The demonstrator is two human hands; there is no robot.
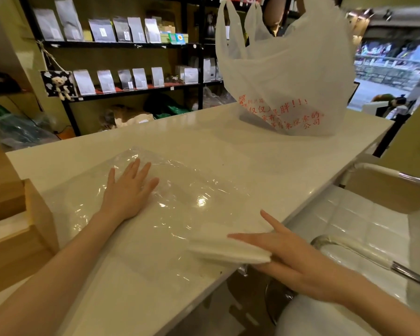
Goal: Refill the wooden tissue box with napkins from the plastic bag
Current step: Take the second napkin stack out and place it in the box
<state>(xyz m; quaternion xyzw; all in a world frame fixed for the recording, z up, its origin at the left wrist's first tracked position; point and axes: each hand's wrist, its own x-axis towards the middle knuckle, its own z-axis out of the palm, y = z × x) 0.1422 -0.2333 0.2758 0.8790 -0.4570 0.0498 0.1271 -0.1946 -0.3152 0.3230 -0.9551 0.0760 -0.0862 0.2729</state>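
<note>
Napkin stack drawn out of wrapper.
Left hand [129, 192], flat and open, pins the clear crinkled plastic wrapper [180, 190] to the white counter [264, 154]; right hand [294, 260] pinches the white folded napkin stack [228, 251], likely sliding it free.

Both forearms are showing bare, with no sleeves reaching them. The left hand [126, 192] and right hand [298, 260] are wearing nothing visible.
</note>
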